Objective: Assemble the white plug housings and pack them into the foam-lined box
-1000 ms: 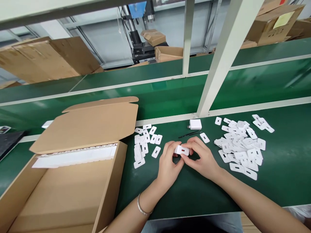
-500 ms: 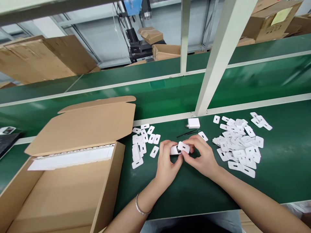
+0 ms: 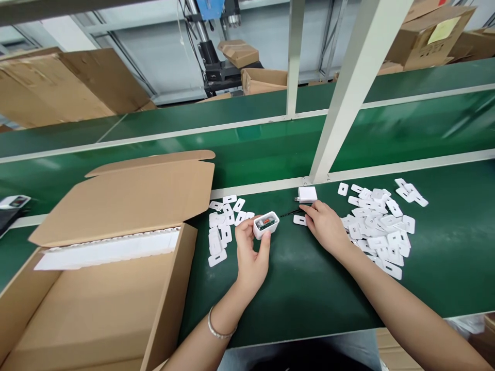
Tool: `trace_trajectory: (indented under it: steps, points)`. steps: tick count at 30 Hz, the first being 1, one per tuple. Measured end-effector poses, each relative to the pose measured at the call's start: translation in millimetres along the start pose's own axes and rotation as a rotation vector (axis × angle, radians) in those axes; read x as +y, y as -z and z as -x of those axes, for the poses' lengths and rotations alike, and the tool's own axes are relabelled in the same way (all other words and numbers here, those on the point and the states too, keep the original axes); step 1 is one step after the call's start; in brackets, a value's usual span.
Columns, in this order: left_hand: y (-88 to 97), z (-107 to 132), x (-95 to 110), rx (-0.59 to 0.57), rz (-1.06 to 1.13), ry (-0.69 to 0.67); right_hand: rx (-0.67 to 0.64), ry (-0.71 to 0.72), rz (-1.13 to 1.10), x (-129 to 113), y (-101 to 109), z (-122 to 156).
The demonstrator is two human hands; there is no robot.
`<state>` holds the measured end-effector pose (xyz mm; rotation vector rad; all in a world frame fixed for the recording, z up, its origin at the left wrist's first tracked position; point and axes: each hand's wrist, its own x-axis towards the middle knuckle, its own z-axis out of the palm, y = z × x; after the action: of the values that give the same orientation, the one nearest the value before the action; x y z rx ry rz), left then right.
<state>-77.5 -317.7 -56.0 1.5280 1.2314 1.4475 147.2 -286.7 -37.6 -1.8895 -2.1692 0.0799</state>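
My left hand [image 3: 253, 247] grips a small white charger housing [image 3: 266, 225], its open end tilted up toward me. Inside the housing a green circuit board with an orange part shows. My right hand [image 3: 327, 226] is at the black tweezers [image 3: 289, 213] lying on the bench, its fingers closed over their right end. Just below those fingers lies a white cover plate [image 3: 299, 220] with a slot, partly covered by the hand. A white charger [image 3: 307, 194] with a metal plug sits behind the tweezers.
Slotted white plates form a small pile [image 3: 220, 226] on the left and a larger pile [image 3: 381, 226] on the right. An open cardboard box [image 3: 170, 288] stands at the left. A pale metal post [image 3: 348, 87] rises behind the green bench [image 3: 309, 293].
My right hand has put a cover plate down and moved back to the tweezers. My left hand has shifted slightly left with the housing, whose open end now shows.
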Motion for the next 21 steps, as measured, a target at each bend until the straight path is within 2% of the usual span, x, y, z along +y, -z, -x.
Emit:
trace_trajectory:
  steps: [2,6,9,12,16,18,21]
  points:
    - [-1.7,1.4,3.2,-0.024,0.057,0.023,-0.019,0.004,0.011,-2.0,0.4,-1.3]
    - [-3.4,1.7,5.5,-0.121,0.240,0.178,-0.034,-0.006,-0.032,-6.4,1.5,3.4]
    - [-2.8,2.3,6.9,-0.232,0.287,0.221,0.020,-0.075,-0.234,-8.2,1.5,7.9]
    - [-2.3,3.6,11.3,-0.246,0.165,0.121,0.057,-0.165,-0.680,-10.7,4.5,9.9]
    - [-2.7,2.4,17.5,-0.182,-0.083,-0.147,-0.003,-0.180,-1.232,-18.3,14.8,11.2]
    - [-3.0,0.8,18.3,-0.154,-0.149,-0.214,0.028,-0.153,-1.389,-24.1,20.8,13.4]
    - [-3.3,-0.7,17.3,-0.124,-0.223,-0.240,0.146,-0.066,-1.509,-35.0,27.2,20.0]
